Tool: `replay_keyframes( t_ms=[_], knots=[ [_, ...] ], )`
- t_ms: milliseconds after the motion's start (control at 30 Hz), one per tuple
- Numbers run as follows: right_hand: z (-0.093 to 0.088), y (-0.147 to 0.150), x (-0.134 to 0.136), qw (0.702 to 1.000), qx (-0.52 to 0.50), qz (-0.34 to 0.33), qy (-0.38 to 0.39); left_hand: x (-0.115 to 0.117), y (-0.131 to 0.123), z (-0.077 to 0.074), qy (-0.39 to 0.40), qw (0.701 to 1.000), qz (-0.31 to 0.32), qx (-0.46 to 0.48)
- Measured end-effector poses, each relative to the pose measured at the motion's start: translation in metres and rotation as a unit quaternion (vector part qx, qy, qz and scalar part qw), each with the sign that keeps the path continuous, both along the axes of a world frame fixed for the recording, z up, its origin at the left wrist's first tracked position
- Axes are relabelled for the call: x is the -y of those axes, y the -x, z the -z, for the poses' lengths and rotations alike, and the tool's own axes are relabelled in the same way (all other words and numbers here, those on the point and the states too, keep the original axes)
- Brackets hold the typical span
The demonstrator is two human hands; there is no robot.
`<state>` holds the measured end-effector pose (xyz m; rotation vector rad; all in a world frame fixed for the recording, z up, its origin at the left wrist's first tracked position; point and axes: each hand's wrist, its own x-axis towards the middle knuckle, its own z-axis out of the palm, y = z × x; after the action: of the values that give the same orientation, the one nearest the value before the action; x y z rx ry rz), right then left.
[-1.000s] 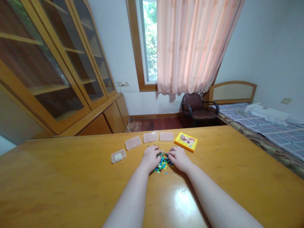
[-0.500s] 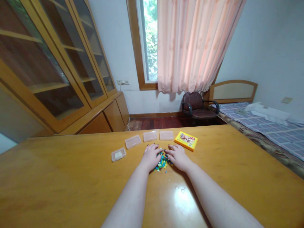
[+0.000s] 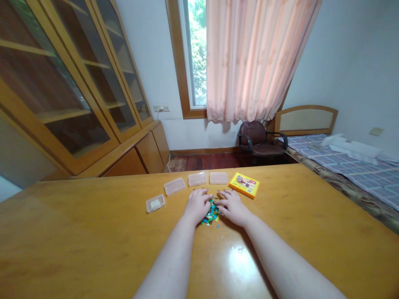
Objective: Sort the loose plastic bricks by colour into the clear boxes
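The right hand (image 3: 235, 209) has extended its fingers, now spread apart, over the pile of small coloured pieces (image 3: 213, 214), which lies on the table (image 3: 93, 241) between both hands. Beyond stand four clear containers (image 3: 174, 187) and a yellow box (image 3: 245, 185), positions unchanged. The left hand (image 3: 198, 207), fingers parted, touches and partly covers the pile's left side.

So the pile of pieces (image 3: 212, 214) is sitting on the table (image 3: 93, 236), between the left hand (image 3: 198, 206) and the right hand (image 3: 232, 207). Four trays (image 3: 197, 179) are curving around behind and to the left, the leftmost holding an item (image 3: 155, 204) I can't make out. A box (image 3: 244, 185) is lying just right of the rightmost tray. Beyond the table, a chair (image 3: 257, 137) is standing left of a bed (image 3: 355, 178).
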<state>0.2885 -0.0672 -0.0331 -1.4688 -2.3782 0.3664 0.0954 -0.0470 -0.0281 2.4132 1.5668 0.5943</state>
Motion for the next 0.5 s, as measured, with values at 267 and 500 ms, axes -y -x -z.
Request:
replay_keyframes(
  t_ms=[267,500],
  knots=[
    [0.0038,-0.001,-0.003,0.998,0.037,0.051,0.009,0.0,0.0008,0.0041,0.021,0.999,0.033,-0.011],
    [0.0004,-0.0021,-0.0041,0.998,-0.002,0.07,-0.003,-0.0022,0.0006,0.0042,0.009,1.0,0.012,0.002]
  ],
)
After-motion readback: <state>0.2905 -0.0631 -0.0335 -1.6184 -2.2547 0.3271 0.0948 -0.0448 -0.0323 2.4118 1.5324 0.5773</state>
